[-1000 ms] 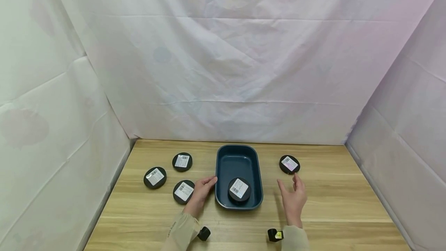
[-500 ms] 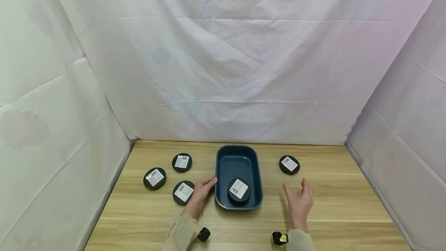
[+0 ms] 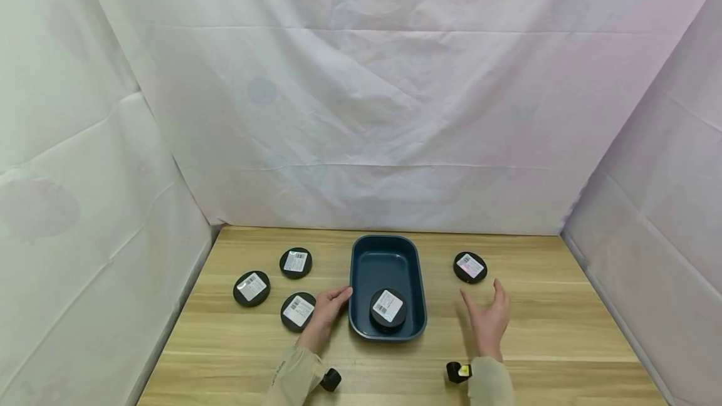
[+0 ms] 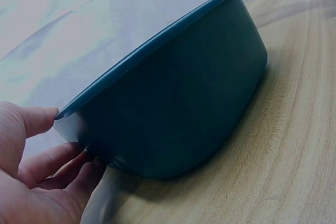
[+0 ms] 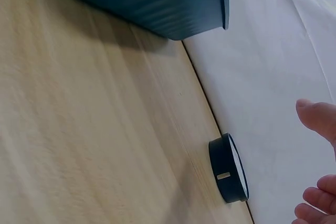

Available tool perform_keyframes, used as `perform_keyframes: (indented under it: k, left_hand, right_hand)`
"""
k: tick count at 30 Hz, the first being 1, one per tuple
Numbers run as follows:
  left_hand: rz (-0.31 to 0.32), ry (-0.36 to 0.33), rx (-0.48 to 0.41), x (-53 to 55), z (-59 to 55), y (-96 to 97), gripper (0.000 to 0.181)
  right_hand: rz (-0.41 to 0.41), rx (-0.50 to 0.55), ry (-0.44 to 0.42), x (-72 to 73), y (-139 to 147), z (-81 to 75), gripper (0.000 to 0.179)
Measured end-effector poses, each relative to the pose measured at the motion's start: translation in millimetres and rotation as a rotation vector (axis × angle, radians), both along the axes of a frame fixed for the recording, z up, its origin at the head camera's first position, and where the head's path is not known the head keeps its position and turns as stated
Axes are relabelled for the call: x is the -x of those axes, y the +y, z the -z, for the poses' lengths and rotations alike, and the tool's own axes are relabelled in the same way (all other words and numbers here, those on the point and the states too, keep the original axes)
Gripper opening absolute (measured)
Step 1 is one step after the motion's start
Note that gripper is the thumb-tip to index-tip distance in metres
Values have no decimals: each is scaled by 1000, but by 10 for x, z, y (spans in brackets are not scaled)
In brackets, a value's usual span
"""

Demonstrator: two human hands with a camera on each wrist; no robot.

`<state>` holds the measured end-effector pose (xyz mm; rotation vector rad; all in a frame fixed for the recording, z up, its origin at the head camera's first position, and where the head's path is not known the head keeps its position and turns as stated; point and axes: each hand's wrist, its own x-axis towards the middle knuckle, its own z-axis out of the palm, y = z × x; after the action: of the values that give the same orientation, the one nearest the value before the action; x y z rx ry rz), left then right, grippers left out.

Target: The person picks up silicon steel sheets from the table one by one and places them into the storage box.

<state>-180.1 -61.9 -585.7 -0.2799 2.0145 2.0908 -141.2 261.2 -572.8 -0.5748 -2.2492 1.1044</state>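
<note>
While the left hand [image 3: 324, 313] holds the dark blue bin [image 3: 385, 265] between 8 and 9 o'clock on its wall, the thumb lies at the rim and the bent fingers press the outside below. The bin stands upright mid-worktop [image 3: 536, 306], with an inner disc [image 3: 388, 307], black and label up, at its 6 o'clock end; whether another lies beneath it, I cannot tell.

The right hand [image 3: 488, 318] hangs over the worktop at the bin's 4 o'clock, thumb and fingers spread wide apart with nothing between them. Near it, at its 11 o'clock but not touching, a right-hand disc [image 3: 470, 267] lies flat, its label upward; the right wrist view shows a small pale slot in its side.

Beyond the left hand sit three more labelled black discs: a near disc [image 3: 298, 312] just beside it at 9 o'clock, an outer disc [image 3: 251, 288] between 9 and 10, and a far disc [image 3: 296, 262] at 11. Pale cloth [image 3: 389, 111] hangs at the worktop's 12 o'clock edge.
</note>
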Motion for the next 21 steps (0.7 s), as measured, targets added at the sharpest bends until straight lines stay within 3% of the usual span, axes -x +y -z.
perform_keyframes:
  k: [11,21]
  left_hand:
    - [6,-20,2,17,48,-2,41]
    - [-10,5,-2,19,48,-1,38]
  right_hand:
    - [-7,-1,-84,214,99,20,86]
    - [-24,29,-150,333,158,29,90]
